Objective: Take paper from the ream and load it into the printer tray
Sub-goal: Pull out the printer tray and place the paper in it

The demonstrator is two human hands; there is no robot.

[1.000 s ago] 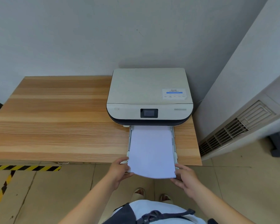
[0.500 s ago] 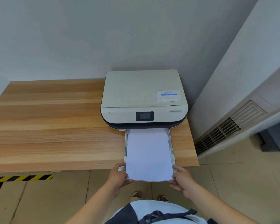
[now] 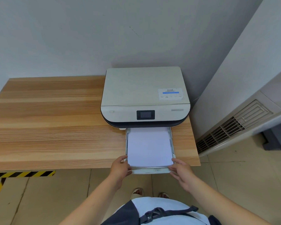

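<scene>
I see the paper stack (image 3: 149, 147) lying in the printer tray (image 3: 150, 171), far end hidden under the printer (image 3: 144, 96) on the table (image 3: 55, 127). Left hand (image 3: 120, 167) and right hand (image 3: 181, 172) touch its near corners, fingers loosely spread; any grip is unclear.

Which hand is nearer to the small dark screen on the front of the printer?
Left, though only slightly. The left hand is below and left of the screen, at the tray's near-left corner; the right hand sits lower and further right.
</scene>
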